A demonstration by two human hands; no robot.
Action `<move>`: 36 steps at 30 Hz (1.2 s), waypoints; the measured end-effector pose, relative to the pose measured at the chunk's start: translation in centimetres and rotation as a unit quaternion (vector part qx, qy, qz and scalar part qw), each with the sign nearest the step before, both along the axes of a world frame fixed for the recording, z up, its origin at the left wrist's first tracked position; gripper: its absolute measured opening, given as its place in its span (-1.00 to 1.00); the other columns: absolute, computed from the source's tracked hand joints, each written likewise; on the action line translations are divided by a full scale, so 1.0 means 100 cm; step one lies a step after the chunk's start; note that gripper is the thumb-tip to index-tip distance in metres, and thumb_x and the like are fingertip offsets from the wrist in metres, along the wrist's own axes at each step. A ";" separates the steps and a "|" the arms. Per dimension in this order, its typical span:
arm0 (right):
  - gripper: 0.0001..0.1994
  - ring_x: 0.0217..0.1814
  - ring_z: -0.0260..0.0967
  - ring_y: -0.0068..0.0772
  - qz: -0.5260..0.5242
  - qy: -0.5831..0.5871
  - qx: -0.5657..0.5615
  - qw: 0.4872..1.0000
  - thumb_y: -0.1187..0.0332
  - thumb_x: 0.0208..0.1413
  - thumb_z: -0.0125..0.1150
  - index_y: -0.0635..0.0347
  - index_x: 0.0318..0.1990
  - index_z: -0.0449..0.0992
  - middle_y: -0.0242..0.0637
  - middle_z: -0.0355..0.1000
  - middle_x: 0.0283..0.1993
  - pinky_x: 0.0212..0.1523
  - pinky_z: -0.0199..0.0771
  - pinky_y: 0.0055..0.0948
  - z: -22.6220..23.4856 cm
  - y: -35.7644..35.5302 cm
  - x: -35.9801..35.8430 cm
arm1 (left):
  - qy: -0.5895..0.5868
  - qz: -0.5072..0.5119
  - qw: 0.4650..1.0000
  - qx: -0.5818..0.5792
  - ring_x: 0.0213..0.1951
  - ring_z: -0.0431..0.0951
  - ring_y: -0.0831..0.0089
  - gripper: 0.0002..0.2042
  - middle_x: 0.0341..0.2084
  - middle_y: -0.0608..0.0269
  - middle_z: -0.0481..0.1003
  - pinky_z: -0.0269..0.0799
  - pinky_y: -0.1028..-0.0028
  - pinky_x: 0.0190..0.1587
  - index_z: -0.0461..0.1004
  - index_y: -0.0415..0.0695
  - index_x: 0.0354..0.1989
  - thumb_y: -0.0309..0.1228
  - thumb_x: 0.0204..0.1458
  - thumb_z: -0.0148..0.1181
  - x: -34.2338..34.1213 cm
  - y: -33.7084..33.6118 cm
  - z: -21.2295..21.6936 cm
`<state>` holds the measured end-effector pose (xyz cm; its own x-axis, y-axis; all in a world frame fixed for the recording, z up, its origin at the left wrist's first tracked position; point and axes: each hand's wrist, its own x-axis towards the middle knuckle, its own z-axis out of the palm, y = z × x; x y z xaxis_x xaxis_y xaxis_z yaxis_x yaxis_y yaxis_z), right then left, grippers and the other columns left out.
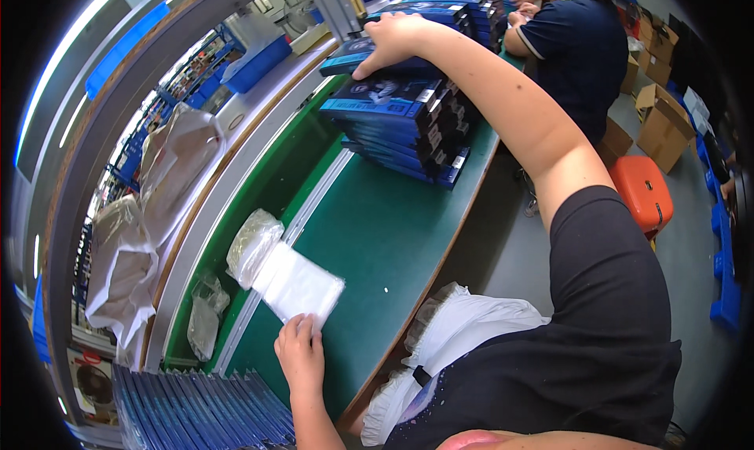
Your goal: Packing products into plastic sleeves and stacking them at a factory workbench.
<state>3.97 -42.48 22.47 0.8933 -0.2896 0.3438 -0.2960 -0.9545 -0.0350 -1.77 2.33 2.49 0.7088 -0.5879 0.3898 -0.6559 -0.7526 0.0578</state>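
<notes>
A stack of clear-white plastic bags [297, 281] lies on the green work table. At the near edge of these bags rests my left hand [301, 357], its fingers stretched out and touching them. Reaching far forward, my right hand [397, 38] grips a flat blue box [345, 60] at the top of a tall pile. Its thumb is on the near side and its fingers are over the top. The pile of dark blue flat boxes [393, 120] stands slightly uneven under that hand.
A row of blue, film-wrapped flat boxes [200, 407] stands at the lower left. Crumpled clear plastic [255, 242] lies beside the bags. Beyond the table, a co-worker [581, 45] stands near more box piles. An orange stool [642, 195] and cardboard cartons [666, 128] are on the floor.
</notes>
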 end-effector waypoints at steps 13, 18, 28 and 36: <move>-0.16 -0.37 0.48 -0.41 0.418 -0.016 0.708 0.570 -0.33 -0.19 0.22 0.34 -0.01 0.38 -0.04 0.43 -0.25 -0.49 0.54 -0.43 -0.016 0.094 -0.056 | 0.010 0.014 0.995 -0.102 -0.31 0.42 0.20 -0.79 -0.37 0.09 0.39 0.37 0.34 -0.25 0.51 -0.23 -0.21 -0.67 -0.04 0.11 0.014 0.008 -0.007; -0.53 -0.60 0.29 -0.69 0.280 0.166 0.842 0.429 -0.11 0.23 -0.09 0.16 -0.09 0.41 -0.44 0.38 -0.47 -0.70 0.28 -0.68 -0.115 0.128 -0.067 | 0.017 -0.004 0.979 -0.202 -0.31 0.43 0.20 -0.84 -0.35 0.07 0.38 0.37 0.36 -0.25 0.48 -0.27 -0.19 -0.63 0.06 0.06 0.013 -0.015 -0.002; -0.34 -0.09 0.49 -0.40 0.277 0.291 0.893 0.205 0.50 -0.01 0.23 0.52 0.23 0.08 0.01 0.39 0.03 -0.08 0.54 -0.38 -0.214 0.216 -0.073 | 0.168 0.054 0.913 -0.367 -0.35 0.51 0.45 -0.91 -0.41 0.16 0.51 0.45 0.51 -0.29 0.56 -0.30 -0.39 -0.51 0.02 0.22 0.024 -0.012 0.003; -0.40 -0.11 0.52 -0.29 0.316 0.291 0.861 0.272 0.56 -0.06 0.21 0.51 0.19 0.16 0.05 0.42 -0.01 -0.08 0.56 -0.36 -0.206 0.219 -0.044 | 0.340 0.111 0.804 -0.476 -0.37 0.51 0.52 -0.89 -0.39 0.24 0.50 0.40 0.59 -0.29 0.54 -0.31 -0.30 -0.62 -0.03 0.18 0.031 0.016 0.001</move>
<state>-0.43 -20.60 1.86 0.7101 0.7008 -0.0678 -0.5249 0.4627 -0.7144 1.33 3.92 2.58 0.9943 -0.0827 0.0667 -0.0854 -0.2491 0.9647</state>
